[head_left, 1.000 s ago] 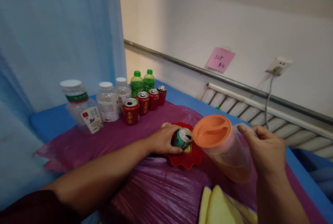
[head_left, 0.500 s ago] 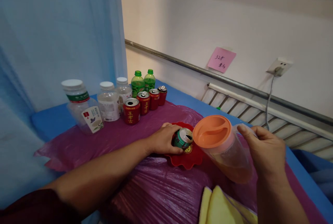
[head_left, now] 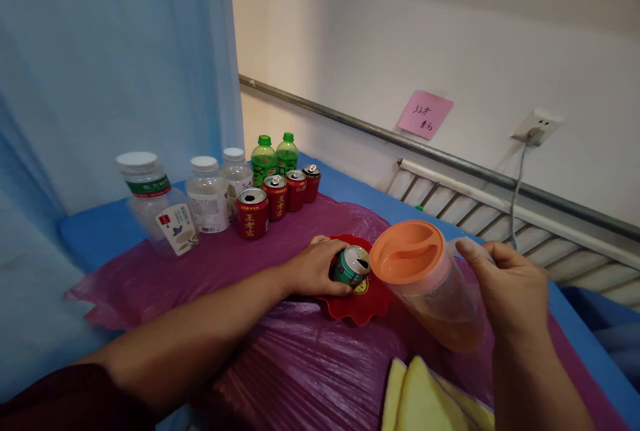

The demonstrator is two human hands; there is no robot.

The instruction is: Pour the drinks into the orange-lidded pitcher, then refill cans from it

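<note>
My left hand is wrapped round a green drink can, which leans to the right over a red scalloped plate. The can's opened top faces the pitcher. By its handle, my right hand holds a clear pitcher with an orange lid. Brownish liquid lies in the tilted pitcher. Its spout side is close to the can's top; whether they touch, I cannot tell. No stream of liquid can be made out between them.
Several red cans stand in a row beside clear jars and green bottles. A purple plastic sheet covers the blue table. A yellow cloth lies in front. Behind are a radiator and a blue curtain.
</note>
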